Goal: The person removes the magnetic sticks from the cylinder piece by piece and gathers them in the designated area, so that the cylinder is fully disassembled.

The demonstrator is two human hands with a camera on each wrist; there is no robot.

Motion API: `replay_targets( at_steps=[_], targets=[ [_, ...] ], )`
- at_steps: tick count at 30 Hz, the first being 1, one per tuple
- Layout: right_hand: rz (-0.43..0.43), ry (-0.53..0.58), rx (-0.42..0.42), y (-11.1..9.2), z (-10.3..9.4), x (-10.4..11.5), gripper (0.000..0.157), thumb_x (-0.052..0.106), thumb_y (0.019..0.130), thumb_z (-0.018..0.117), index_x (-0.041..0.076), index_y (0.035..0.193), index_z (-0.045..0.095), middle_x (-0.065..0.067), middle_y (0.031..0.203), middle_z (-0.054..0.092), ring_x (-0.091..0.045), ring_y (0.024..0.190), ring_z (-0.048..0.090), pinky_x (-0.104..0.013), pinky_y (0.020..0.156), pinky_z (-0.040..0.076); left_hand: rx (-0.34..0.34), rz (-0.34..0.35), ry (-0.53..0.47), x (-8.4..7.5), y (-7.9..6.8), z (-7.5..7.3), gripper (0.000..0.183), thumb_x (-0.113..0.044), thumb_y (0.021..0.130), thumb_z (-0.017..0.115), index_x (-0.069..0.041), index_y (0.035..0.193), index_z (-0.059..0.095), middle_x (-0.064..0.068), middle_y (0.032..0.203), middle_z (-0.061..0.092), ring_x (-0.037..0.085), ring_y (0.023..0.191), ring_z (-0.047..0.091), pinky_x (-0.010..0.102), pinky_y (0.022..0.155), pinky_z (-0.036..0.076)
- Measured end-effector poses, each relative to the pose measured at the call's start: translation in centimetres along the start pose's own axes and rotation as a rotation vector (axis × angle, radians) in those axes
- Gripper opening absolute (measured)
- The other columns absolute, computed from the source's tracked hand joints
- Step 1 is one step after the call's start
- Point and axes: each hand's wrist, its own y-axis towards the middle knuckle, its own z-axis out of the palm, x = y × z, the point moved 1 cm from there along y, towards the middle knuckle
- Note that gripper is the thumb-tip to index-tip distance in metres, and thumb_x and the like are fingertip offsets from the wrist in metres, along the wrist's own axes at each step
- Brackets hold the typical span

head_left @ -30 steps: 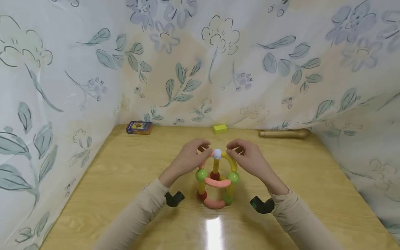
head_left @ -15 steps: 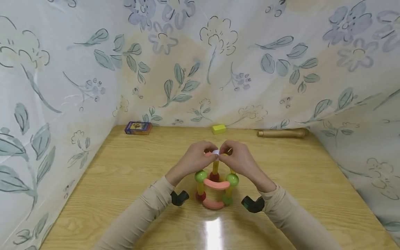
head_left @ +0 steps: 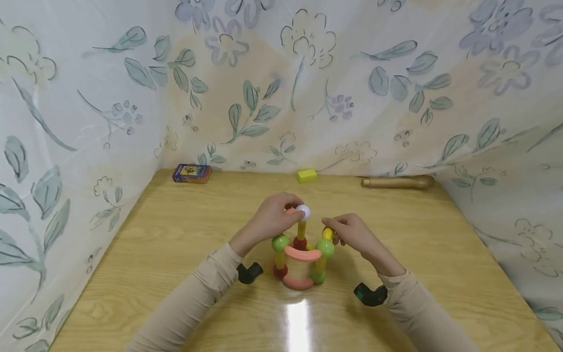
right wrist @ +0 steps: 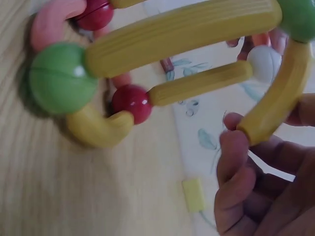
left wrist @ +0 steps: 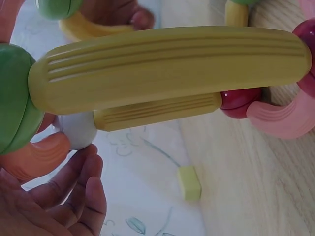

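White ball [right wrist: 266, 64]: pinched in left hand [head_left: 273, 218]. Curved yellow rod [right wrist: 279, 96]: right of that hand, pinched in right hand [head_left: 353, 233], bowed lengthwise, end apart from ball.

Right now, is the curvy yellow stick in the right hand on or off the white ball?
Off. In the right wrist view, the right hand pinches the loose end of the yellow stick, apart from the white ball.

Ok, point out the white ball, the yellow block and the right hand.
White ball [right wrist: 264, 64], right wrist view, on its rounded side.
Yellow block [head_left: 306, 176], head view, middle of the block.
Right hand [head_left: 353, 232], head view, on the back of the hand.
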Motion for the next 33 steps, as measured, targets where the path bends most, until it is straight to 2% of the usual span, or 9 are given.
replay_targets(
  at_steps=[3, 6, 10, 13, 16, 18, 22, 28, 33],
  targets=[
    [0.025, -0.028, 0.019, -0.3, 0.0, -0.6, 0.051, 0.044, 0.101, 0.047, 0.001, 0.083, 0.068, -0.006, 0.068, 0.064, -0.027, 0.069, 0.064, -0.033, 0.061, 0.048, -0.008, -0.007, 0.036, -0.2, -0.1, -0.2, 0.031, -0.027, 0.094, 0.061, -0.009, 0.118, 0.068, 0.006, 0.118, 0.067, 0.021, 0.105, 0.062, 0.038, 0.089, 0.052],
    [-0.064, -0.094, -0.030, -0.7, -0.3, -0.7, 0.048, 0.040, 0.104, 0.042, 0.002, 0.094, 0.070, -0.007, 0.082, 0.069, -0.023, 0.077, 0.066, -0.032, 0.068, 0.050, -0.086, 0.039, 0.134, -0.9, -0.8, -0.6, 0.036, -0.030, 0.094, 0.061, -0.009, 0.123, 0.066, 0.007, 0.120, 0.065, 0.024, 0.110, 0.061, 0.040, 0.090, 0.052],
    [-0.480, -0.185, -0.118, -1.5, -0.7, -0.3, 0.022, 0.007, 0.097, 0.054, 0.008, 0.114, 0.069, -0.007, 0.111, 0.069, -0.021, 0.101, 0.064, -0.031, 0.084, 0.052, -0.263, 0.309, 0.373, -2.6, -2.9, -0.5, 0.027, -0.029, 0.090, 0.068, -0.008, 0.107, 0.071, 0.006, 0.104, 0.069, 0.025, 0.100, 0.062, 0.039, 0.086, 0.051],
    [-0.810, -0.218, -0.097, -1.9, -0.8, -0.1, 0.039, -0.011, 0.084, 0.064, 0.011, 0.117, 0.068, -0.008, 0.124, 0.065, -0.023, 0.118, 0.058, -0.028, 0.097, 0.048, -0.374, 0.534, 0.618, -4.0, -4.5, 0.7, 0.028, -0.040, 0.084, 0.073, -0.013, 0.092, 0.071, 0.000, 0.088, 0.068, 0.020, 0.087, 0.060, 0.033, 0.076, 0.048],
    [-0.970, -0.230, -0.042, -2.1, -0.7, -0.2, 0.043, -0.011, 0.080, 0.070, 0.014, 0.115, 0.069, -0.007, 0.125, 0.064, -0.023, 0.121, 0.054, -0.025, 0.104, 0.042, -0.435, 0.624, 0.816, -4.8, -5.2, 2.4, 0.043, -0.060, 0.076, 0.074, -0.019, 0.087, 0.069, -0.005, 0.082, 0.066, 0.016, 0.082, 0.057, 0.030, 0.075, 0.046],
    [-1.013, -0.228, -0.025, -2.1, -0.6, -0.6, 0.043, -0.011, 0.079, 0.071, 0.015, 0.113, 0.070, -0.007, 0.122, 0.064, -0.022, 0.120, 0.054, -0.024, 0.105, 0.041, -0.452, 0.635, 0.890, -4.9, -5.2, 3.4, 0.050, -0.068, 0.071, 0.072, -0.021, 0.086, 0.069, -0.007, 0.082, 0.066, 0.015, 0.081, 0.056, 0.029, 0.078, 0.046],
    [-1.065, -0.218, -0.051, -2.1, -0.2, -1.5, 0.040, -0.010, 0.078, 0.071, 0.012, 0.112, 0.070, -0.009, 0.116, 0.066, -0.022, 0.114, 0.056, -0.023, 0.101, 0.043, -0.480, 0.630, 0.932, -4.5, -5.2, 4.3, 0.046, -0.066, 0.067, 0.076, -0.022, 0.082, 0.070, -0.009, 0.078, 0.066, 0.013, 0.080, 0.054, 0.026, 0.076, 0.044],
    [-1.145, -0.223, -0.139, -2.1, 0.6, -1.6, 0.019, 0.013, 0.093, 0.067, 0.009, 0.111, 0.071, -0.006, 0.107, 0.066, -0.018, 0.102, 0.058, -0.019, 0.091, 0.045, -0.464, 0.632, 0.892, -4.0, -5.7, 3.4, 0.035, -0.054, 0.069, 0.082, -0.024, 0.084, 0.072, -0.009, 0.080, 0.066, 0.014, 0.086, 0.055, 0.028, 0.079, 0.043],
    [-1.098, -0.261, -0.197, -2.4, 0.9, -1.4, 0.018, 0.021, 0.095, 0.063, 0.008, 0.105, 0.071, -0.003, 0.102, 0.066, -0.014, 0.095, 0.058, -0.017, 0.084, 0.046, -0.397, 0.625, 0.850, -3.8, -5.9, 2.9, 0.032, -0.050, 0.074, 0.081, -0.022, 0.088, 0.072, -0.009, 0.085, 0.068, 0.014, 0.086, 0.055, 0.027, 0.077, 0.043]
  ],
)
